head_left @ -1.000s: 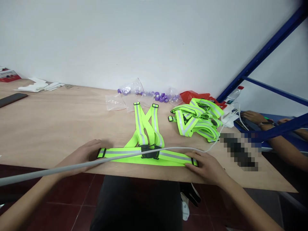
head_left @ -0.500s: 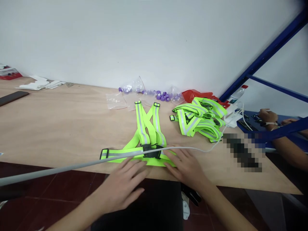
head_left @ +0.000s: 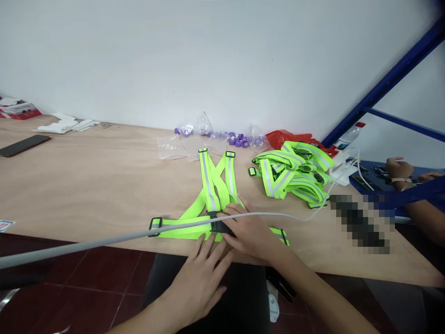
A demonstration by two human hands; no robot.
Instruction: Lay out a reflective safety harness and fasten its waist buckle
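A neon-yellow reflective harness (head_left: 208,185) with silver stripes lies spread on the table, its crossed straps pointing away from me. Its black buckle (head_left: 214,223) sits at the middle of the waist strap, partly hidden by my right hand (head_left: 248,232). That hand's fingers bend over the buckle's right side, with the thumb on its near side. My left hand (head_left: 205,273) rests just below the buckle, fingers stretched out and fingertips at the strap's near edge. It holds nothing.
More reflective harnesses (head_left: 292,174) lie piled at right, before a red bag (head_left: 292,138). Plastic bags (head_left: 172,147) and purple rolls (head_left: 238,140) line the wall. A pale cable (head_left: 139,234) crosses in front. Another person's hand (head_left: 399,169) is beyond the blue frame (head_left: 382,83).
My right hand has moved left from the strap onto the buckle, uncovering the strap's right end. My left hand has shifted right and slightly nearer to me. The view has turned slightly left.
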